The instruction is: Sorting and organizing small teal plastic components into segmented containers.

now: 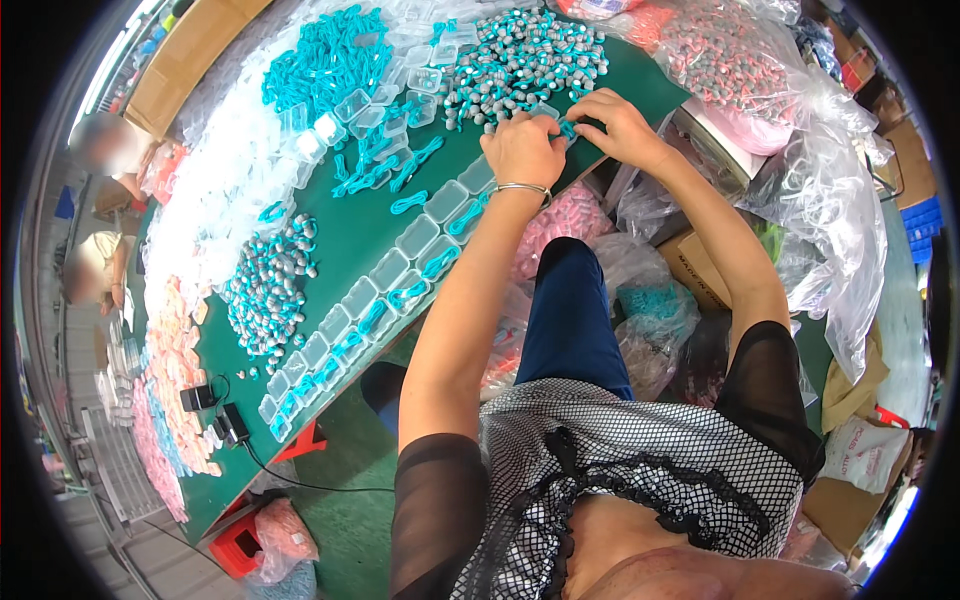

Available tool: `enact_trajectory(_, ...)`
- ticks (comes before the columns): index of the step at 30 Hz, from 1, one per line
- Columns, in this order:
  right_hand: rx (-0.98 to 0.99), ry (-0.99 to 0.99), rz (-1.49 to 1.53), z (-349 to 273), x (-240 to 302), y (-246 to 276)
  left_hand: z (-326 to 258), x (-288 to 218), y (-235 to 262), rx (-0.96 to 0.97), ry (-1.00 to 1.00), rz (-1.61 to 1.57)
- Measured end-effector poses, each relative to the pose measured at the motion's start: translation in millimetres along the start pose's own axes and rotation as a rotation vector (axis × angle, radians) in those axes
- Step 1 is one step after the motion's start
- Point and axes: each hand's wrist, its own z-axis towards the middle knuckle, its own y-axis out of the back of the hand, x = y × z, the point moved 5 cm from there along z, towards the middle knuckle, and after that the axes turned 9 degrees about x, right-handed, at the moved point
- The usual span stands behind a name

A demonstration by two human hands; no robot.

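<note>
Both my hands are at the far right end of a row of small clear plastic boxes (417, 235) with their lids flipped back. Many of the boxes hold a turquoise cord bundle (439, 263). My left hand (524, 152), with a bangle at the wrist, has its fingers curled down over the row; what they grip is hidden. Beside it, my right hand (622, 127) bends its thumb and fingers around a small turquoise cord bundle (568, 131) by the table's edge. Just beyond lies a heap of small grey-and-turquoise pieces (525, 62).
On the green table (345, 225) lie a pile of turquoise cords (330, 60), loose clear boxes (350, 105) and a second grey-and-turquoise heap (265, 290). Filled plastic bags (740, 75) are at the right. A black cable (300, 485) hangs off the near edge. Two people sit at far left.
</note>
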Motion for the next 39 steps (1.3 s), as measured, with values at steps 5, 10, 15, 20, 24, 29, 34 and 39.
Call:
enact_trajectory(5,0.022,0.034,-0.030,1,1,-2,5,3,-12,0.004,0.027,0.041)
enact_trajectory(10,0.070,0.008,-0.032,2,0,-4,10,3,-17,0.072,0.175,-0.009)
enact_trajectory(15,0.102,0.016,-0.060,7,4,-2,6,2,-6,0.069,0.145,0.006)
enact_trajectory(20,-0.059,-0.230,-0.022,9,-35,16,4,18,11,-0.127,0.025,-0.103)
enact_trajectory(24,-0.021,-0.188,-0.133,12,-39,6,6,63,32,-0.025,0.053,-0.296)
enact_trajectory(29,0.017,-0.188,-0.208,12,-35,5,-2,104,48,0.007,0.114,-0.241)
enact_trajectory(34,0.015,-0.190,-0.238,9,-31,-1,0,100,43,0.058,0.087,-0.143)
enact_trajectory(39,-0.055,-0.243,-0.247,13,-30,-8,4,93,40,0.027,0.091,-0.141)
